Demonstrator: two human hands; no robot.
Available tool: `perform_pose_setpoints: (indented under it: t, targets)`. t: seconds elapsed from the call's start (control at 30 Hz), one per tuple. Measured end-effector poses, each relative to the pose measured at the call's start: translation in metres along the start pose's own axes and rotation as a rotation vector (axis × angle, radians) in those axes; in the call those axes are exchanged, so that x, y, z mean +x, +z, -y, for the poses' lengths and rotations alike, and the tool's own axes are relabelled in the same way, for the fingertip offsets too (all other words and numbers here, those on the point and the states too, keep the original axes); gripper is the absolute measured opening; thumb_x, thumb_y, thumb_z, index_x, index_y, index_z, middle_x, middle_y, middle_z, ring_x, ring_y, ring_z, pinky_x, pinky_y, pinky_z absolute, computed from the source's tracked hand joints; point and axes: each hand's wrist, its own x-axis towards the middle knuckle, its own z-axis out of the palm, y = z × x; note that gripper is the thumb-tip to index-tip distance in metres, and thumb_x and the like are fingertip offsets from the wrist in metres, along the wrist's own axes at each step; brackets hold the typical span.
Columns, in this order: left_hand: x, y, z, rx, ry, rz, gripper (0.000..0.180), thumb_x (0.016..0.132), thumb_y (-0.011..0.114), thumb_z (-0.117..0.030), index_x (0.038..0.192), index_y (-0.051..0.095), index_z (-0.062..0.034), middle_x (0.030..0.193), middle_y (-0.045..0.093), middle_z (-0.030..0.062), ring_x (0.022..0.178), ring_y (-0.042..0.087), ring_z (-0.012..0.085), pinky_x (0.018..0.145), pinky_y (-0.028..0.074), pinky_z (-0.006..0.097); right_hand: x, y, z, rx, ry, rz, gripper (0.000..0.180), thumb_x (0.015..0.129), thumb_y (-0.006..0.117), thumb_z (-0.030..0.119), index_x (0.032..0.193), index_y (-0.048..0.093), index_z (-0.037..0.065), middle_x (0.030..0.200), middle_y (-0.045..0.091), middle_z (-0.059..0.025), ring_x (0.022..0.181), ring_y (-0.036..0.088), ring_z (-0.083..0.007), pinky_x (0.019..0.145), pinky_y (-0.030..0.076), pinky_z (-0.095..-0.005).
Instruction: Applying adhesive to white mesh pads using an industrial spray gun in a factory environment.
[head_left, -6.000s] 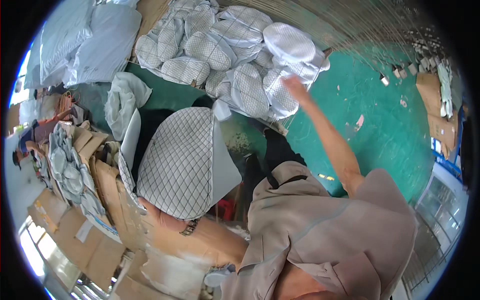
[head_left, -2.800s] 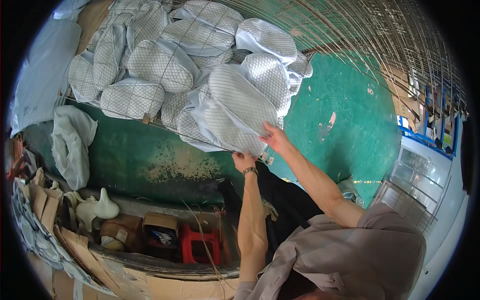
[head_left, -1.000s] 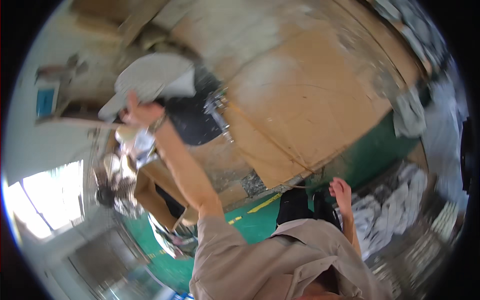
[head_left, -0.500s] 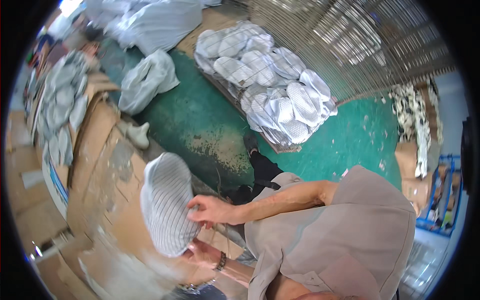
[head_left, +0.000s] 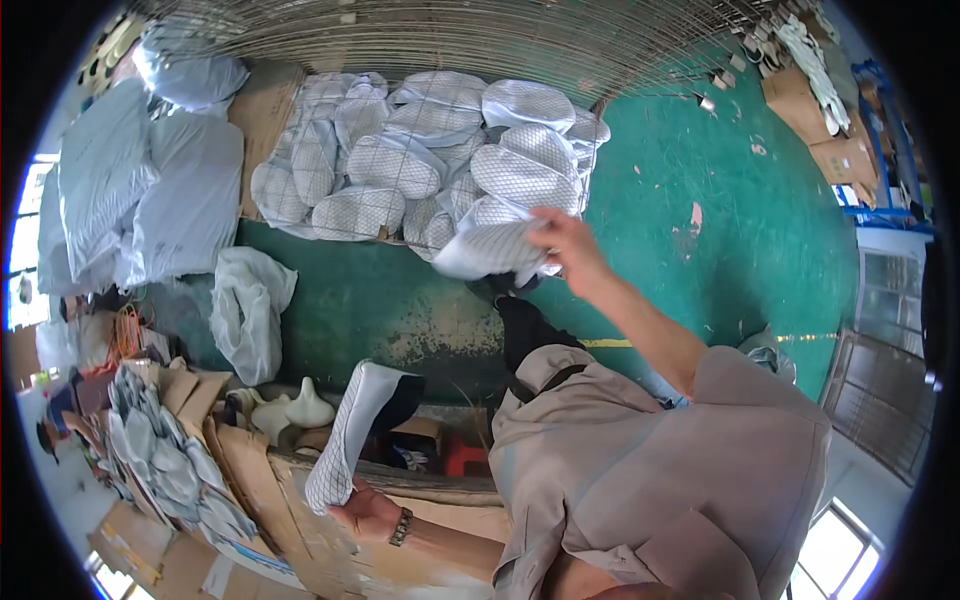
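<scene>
Above a cardboard-covered bench (head_left: 385, 568), our left hand (head_left: 365, 512) has its fingers closed around the lower end of one white cover (head_left: 345, 445), quilted with dark crossing lines. That cover stands tilted, its top leaning to the right, with a black area showing by its upper end. One dark band (head_left: 401, 527) circles the wrist.

Farther forward, our right hand (head_left: 570, 245) grips a second cover (head_left: 490, 250) by its right end. This one is blurred, at the near edge of a heap (head_left: 390, 170) of similar covers; we cannot tell whether it touches them. That makes two covers in two hands. In the heap we make out more than ten, overlapping too much for an exact count. Beyond it run wire rods (head_left: 430, 35), too many to number.

Left of the heap we count at least three big pale bags (head_left: 185, 190), and one crumpled whitish sack (head_left: 250, 310) lies on the green floor (head_left: 650, 300). Between sack and bench sit at least two cream saddle-shaped pieces (head_left: 308, 405), then one box (head_left: 415, 430) and one red object (head_left: 462, 458), partly hidden.
</scene>
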Motion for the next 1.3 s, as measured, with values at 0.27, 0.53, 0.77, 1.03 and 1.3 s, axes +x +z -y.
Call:
perform_pose_setpoints:
  t: [0.27,0.53,0.77,1.03,1.3]
  targets:
    - [0.014,0.027,0.04,0.131,-0.072,-0.062,0.055,0.1,0.054,-0.032,0.139,0.043,0.0044,0.14,0.05,0.0205,0.122,0.055,0.0328,0.102,0.046,0.044,0.128,-0.075,0.059,0.333,-0.337,-0.51,0.048,0.086,0.072,0.014,0.129,0.053,0.009,0.109,0.063,-0.0075,0.094,0.063,-0.0194,0.07,0.058,-0.0372]
    - [0.009,0.033,0.034,0.103,-0.076,-0.203,0.045,0.099,0.055,-0.03,0.133,0.051,0.0006,0.128,0.061,0.017,0.114,0.06,0.0295,0.095,0.048,0.045,0.314,0.013,-0.032,-0.015,-0.125,-0.623,0.083,0.092,0.058,0.057,0.152,0.029,0.009,0.122,0.059,-0.0178,0.087,0.066,-0.0256,0.056,0.06,-0.036]
    - [-0.002,-0.004,0.035,-0.014,-0.017,-0.289,0.042,0.1,0.053,-0.028,0.134,0.053,-0.0037,0.132,0.061,0.0141,0.119,0.059,0.0294,0.097,0.049,0.046,0.31,0.102,-0.165,-0.519,0.048,0.1,0.069,0.094,0.061,0.043,0.15,0.038,0.011,0.105,0.063,-0.012,0.076,0.064,-0.0182,0.056,0.055,-0.0317]
    - [-0.002,-0.036,0.038,-0.197,0.249,-0.596,0.042,0.095,0.055,-0.008,0.136,0.049,-0.0063,0.134,0.058,0.014,0.122,0.057,0.0302,0.101,0.048,0.048,0.211,0.124,-0.285,-1.128,0.309,0.705,0.028,0.091,0.059,0.026,0.11,0.064,0.007,0.066,0.062,-0.0059,0.052,0.062,-0.0164,0.042,0.049,-0.0303]
    - [-0.04,-0.101,0.004,-0.167,0.646,-0.829,0.037,0.095,0.058,-0.008,0.132,0.053,-0.0109,0.126,0.061,0.0054,0.109,0.06,0.0202,0.09,0.05,0.039,0.251,0.168,-0.308,-1.503,0.247,1.17,0.024,0.092,0.059,0.021,0.108,0.065,0.004,0.079,0.068,-0.0049,0.059,0.063,-0.0117,0.05,0.052,-0.0284]
